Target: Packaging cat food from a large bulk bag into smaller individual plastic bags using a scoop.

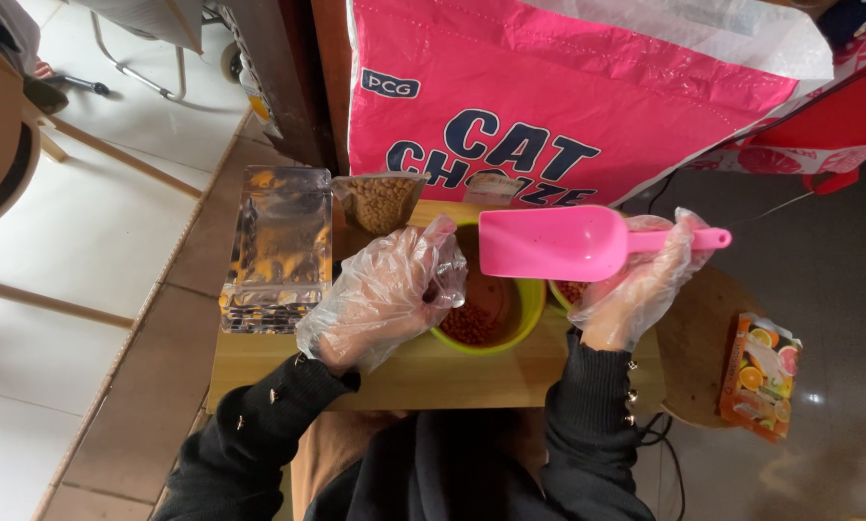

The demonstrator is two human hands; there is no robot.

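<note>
My right hand point(638, 289), in a clear plastic glove, grips the handle of a pink plastic scoop point(558, 242) held level above the table. My left hand point(386, 294), also gloved, rests on the rim of a lime-green bowl point(522, 320) that holds reddish-brown pellets point(469, 324). I cannot tell whether its fingers hold anything. A second green bowl point(560, 293) peeks out under the scoop. A small clear pouch filled with pellets point(383, 201) stands just beyond my left hand.
A stack of empty clear pouches point(276, 253) lies on the left of the small wooden table point(452, 376). A large pink feed sack point(587, 87) leans behind. A colourful fruit-print box point(759, 376) sits on the floor at right.
</note>
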